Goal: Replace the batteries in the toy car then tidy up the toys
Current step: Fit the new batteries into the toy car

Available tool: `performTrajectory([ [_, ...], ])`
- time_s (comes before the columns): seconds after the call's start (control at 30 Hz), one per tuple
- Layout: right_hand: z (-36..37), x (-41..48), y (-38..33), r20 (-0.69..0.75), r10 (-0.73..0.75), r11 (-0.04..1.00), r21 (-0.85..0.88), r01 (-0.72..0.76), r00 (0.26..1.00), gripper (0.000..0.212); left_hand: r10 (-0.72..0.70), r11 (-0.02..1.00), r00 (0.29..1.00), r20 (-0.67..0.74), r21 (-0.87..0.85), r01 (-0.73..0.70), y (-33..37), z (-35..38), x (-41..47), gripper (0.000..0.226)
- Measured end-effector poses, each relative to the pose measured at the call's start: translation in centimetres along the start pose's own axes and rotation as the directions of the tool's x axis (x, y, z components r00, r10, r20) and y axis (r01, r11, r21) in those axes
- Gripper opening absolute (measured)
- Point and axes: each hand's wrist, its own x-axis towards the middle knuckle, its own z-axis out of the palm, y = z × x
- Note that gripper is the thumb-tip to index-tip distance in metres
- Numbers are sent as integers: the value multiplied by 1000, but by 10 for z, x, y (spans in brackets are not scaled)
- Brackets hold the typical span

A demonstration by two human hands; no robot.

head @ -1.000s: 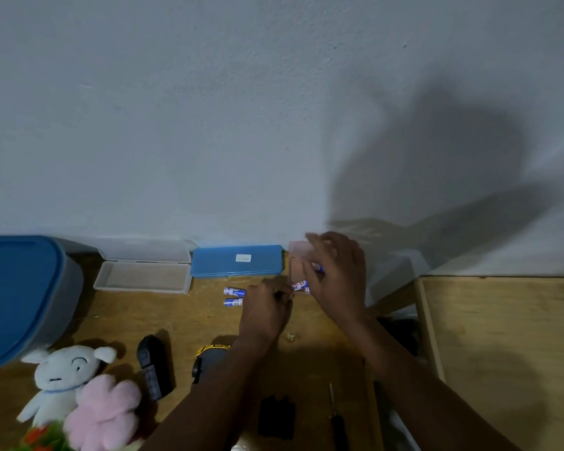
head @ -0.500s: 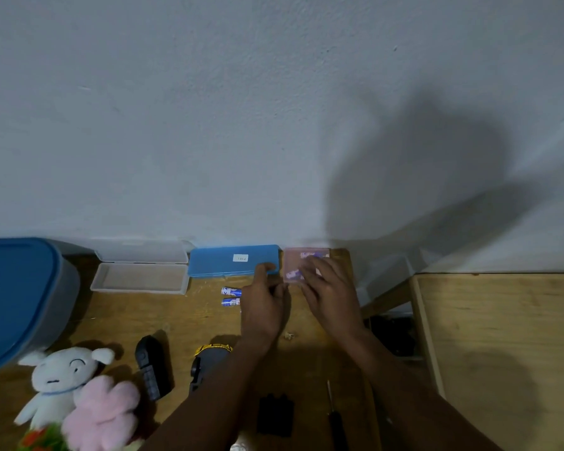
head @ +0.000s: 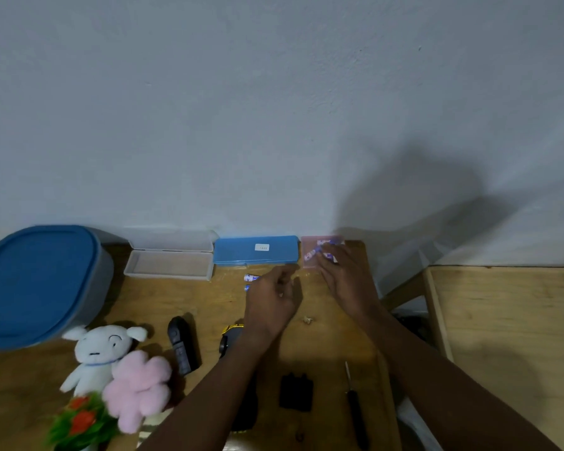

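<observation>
The right hand (head: 347, 278) reaches forward with its fingers laid out fairly straight on a pink case (head: 308, 263) at the back of the table (head: 336, 340), against the wall. Blue-and-white batteries (head: 311, 254) show through the case just ahead of the fingertips; the blur hides how many there are. The left hand (head: 271, 299) hovers just left of the right one, back to the camera, fingers curled under. I cannot tell whether it holds anything.

Two loose batteries (head: 252, 277) lie side by side on the wood at the left hand's far-left edge, partly hidden by it. Behind them a closed blue case (head: 256, 250) lies along the wall, touching or nearly touching the pink case. Left of it is a clear box (head: 170, 265) with its lid open against the wall, then a large tub with a blue lid (head: 36, 284).

The car (head: 228, 336), dark with a yellow edge, lies under the left forearm, mostly covered. A black remote (head: 181, 345) lies just left of it. Between the forearms are a black cover (head: 295, 392) and, farther back, a small pale scrap (head: 307, 319). A screwdriver (head: 355, 408) lies beside the right forearm.

At the near left, a white plush (head: 98, 349) and a pink plush (head: 137, 385) lean together above a fake plant (head: 79, 421).
</observation>
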Motion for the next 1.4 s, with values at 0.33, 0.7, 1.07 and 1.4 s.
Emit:
performTrajectory([
  [0.33,-10,2,-110,147,-20,1000,-16,23,989,28,-39,988,976,-213,136,69,-53,-59,-52,26],
  [0.7,2,-11,-125,302,154,988,-45,-147,941,22,-149,987,981,-124,41,155,-69,-70,-118,36],
  [1.07,-22,-48,-136,282,226,950,147,-275,932,10,-435,877,887,157,-151,457,-63,-69,-120,22],
  [1.4,-49,-120,-193,233,457,669,547,-504,859,10,-425,754,881,209,-457,472,-71,-82,-124,16],
])
